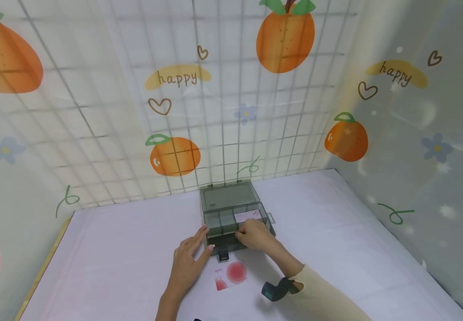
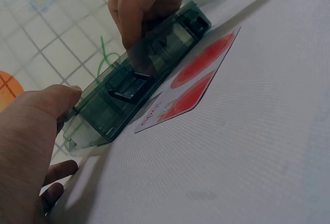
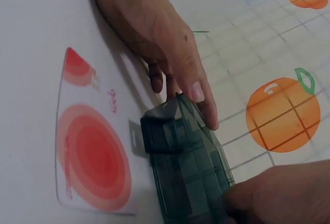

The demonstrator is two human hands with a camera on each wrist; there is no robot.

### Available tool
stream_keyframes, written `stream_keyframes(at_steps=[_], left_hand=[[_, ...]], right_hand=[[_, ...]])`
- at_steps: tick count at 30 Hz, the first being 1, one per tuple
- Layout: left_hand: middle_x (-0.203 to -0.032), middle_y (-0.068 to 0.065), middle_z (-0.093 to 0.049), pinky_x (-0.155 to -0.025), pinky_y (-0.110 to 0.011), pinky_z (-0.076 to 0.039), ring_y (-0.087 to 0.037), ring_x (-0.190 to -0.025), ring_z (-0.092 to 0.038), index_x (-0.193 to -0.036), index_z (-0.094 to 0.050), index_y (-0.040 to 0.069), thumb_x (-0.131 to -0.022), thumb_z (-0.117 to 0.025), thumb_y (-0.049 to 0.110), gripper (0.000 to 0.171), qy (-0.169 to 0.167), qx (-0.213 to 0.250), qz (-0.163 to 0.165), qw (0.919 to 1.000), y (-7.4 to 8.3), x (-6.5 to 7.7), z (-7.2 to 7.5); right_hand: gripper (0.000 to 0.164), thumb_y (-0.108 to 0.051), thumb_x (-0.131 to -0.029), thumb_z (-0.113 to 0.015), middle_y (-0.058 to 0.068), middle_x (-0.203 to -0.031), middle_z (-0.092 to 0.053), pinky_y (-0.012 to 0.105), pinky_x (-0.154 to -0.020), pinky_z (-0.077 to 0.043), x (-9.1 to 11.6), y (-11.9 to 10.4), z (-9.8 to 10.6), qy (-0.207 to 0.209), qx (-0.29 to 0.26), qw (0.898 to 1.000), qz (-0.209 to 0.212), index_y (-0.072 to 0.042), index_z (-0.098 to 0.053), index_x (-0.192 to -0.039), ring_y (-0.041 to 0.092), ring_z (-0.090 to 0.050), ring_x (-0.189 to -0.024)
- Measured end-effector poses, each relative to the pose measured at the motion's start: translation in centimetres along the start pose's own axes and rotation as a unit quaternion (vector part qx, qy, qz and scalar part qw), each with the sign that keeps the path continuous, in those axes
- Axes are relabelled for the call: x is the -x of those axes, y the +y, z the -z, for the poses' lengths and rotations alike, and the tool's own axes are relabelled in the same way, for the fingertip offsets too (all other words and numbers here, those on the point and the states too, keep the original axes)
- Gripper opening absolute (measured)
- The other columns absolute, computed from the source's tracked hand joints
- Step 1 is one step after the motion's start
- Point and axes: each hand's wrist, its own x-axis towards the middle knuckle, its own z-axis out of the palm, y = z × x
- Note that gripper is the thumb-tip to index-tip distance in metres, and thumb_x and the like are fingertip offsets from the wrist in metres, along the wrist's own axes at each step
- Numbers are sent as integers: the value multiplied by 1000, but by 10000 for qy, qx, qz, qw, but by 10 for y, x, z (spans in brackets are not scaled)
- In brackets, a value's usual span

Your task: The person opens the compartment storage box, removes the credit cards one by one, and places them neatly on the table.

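Left hand [image 1: 187, 261]: straight fingers touch the left edge of a see-through green plastic box [image 1: 226, 230].
Right hand [image 1: 253, 234]: bent fingers in its front part; I cannot tell if they pinch anything.
Box: lower middle of the frame, lid [image 1: 230, 196] open.
White card with red circles [image 1: 231, 275]: just below the box.

A translucent dark-green box [image 3: 198, 175] sits at the lower middle, a latch [image 3: 161, 135] on the side facing a white card [image 3: 95, 154] with red circles. The card lies flat on the white desk [image 3: 28, 131]. The left hand [image 3: 172, 41] reaches down to the box's upper corner; the right hand [image 3: 289, 193] is at its lower right edge, fingertips hidden. Behind, a gridded backdrop [image 3: 240, 72] carries orange fruit prints [image 3: 283, 115].
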Motion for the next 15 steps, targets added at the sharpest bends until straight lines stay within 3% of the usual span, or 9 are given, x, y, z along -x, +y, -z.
stream_keyframes(at_steps=[3, 8, 15], left_hand=[[-152, 14, -46, -104, -62, -29, -26, -127, -50, -145, -56, 24, -97, -64, 46, 53, 6, 32, -21, 10000, 0, 0, 0], [-152, 13, -46, -103, -62, -29, -26, -127, -50, -146, -54, 29, -97, -64, 46, 53, 7, 62, -29, 10000, 0, 0, 1], [-153, 12, -45, -103, -61, -29, -26, -128, -49, -146, -55, 25, -97, -64, 45, 54, -37, 44, -7, 10000, -2, -1, 0]], right_hand=[[55, -13, -95, -65, -11, -43, -27, 24, -40, -24, 0, -2, -1, 53, -85, 9996, -283, -17, -39, -46, 8, -29, -42], [54, -17, -95, -64, -11, -44, -26, 24, -40, -23, -2, -3, -2, -30, -235, 9973, -694, -18, -37, -48, 7, -29, -42], [53, -17, -94, -65, -10, -46, -27, 25, -42, -23, -2, -4, -2, -75, -279, 9968, -747, -18, -38, -49, 9, -29, -44]])
